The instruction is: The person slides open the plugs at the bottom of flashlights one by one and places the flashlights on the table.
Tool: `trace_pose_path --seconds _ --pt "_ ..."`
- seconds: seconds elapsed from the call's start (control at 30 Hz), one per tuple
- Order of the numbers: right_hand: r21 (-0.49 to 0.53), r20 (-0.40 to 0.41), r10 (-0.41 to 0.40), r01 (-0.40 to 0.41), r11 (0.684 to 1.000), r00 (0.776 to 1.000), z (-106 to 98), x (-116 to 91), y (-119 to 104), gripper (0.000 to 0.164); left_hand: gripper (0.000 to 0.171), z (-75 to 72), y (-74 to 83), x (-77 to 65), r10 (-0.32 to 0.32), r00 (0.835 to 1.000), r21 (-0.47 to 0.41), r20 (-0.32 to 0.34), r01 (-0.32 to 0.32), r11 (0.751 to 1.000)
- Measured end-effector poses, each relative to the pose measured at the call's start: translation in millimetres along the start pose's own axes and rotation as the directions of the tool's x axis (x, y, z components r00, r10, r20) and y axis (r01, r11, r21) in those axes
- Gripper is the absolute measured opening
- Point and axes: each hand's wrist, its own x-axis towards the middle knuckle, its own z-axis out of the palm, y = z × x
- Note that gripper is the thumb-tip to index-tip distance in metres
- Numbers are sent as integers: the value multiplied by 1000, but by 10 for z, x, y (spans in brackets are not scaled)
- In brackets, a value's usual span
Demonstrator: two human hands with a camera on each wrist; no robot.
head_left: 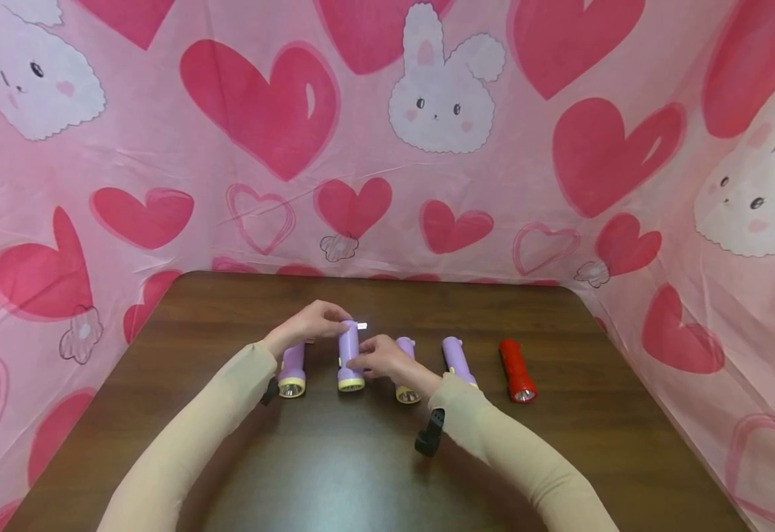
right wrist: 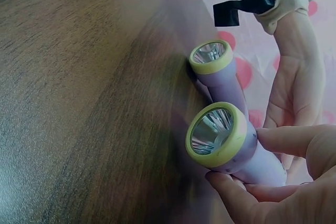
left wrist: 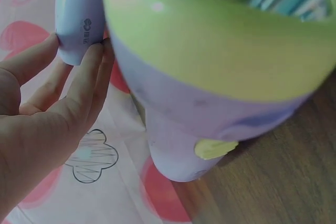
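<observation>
A purple flashlight [head_left: 348, 347] with a yellow rim lies on the table with its lens toward me. My left hand [head_left: 312, 322] pinches its tail end, while my right hand [head_left: 387, 359] grips it close to the head. In the right wrist view, thumb and fingers sit on both sides of that flashlight's neck [right wrist: 251, 153]. To its left lies another purple flashlight [head_left: 292, 367], whose yellow rim [left wrist: 220, 51] looms large in the left wrist view. A third purple one [head_left: 408, 395] is partly hidden beneath my right wrist.
Further right lie one more purple flashlight [head_left: 456, 358], partly covered by my sleeve, and a red flashlight [head_left: 515, 366]. All stand in a row on the brown wooden table [head_left: 307, 465]. Pink cloth [head_left: 360, 162] with hearts and rabbits hangs around the table's back and sides.
</observation>
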Motion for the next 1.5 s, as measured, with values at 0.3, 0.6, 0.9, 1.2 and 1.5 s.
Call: trace_pose_path --seconds 0.3,0.6,0.9,1.2,1.5 --pt "-51 12 13 -12 999 1000 6 17 22 48 34 14 -23 7 -28 1000 11 7 28 1000" --pt "-91 1 20 -20 996 1000 24 10 -5 51 33 32 -63 48 -41 999 -5 5 41 999" --pt "-96 8 22 -21 995 1000 16 13 6 54 32 42 -103 94 -61 998 -11 20 62 998" --pt "-98 6 14 -14 995 1000 6 37 14 50 32 56 -147 155 -88 996 -37 14 88 995" --pt "-75 12 20 -19 997 1000 7 49 21 45 32 67 -136 163 -106 994 -18 -4 106 994"
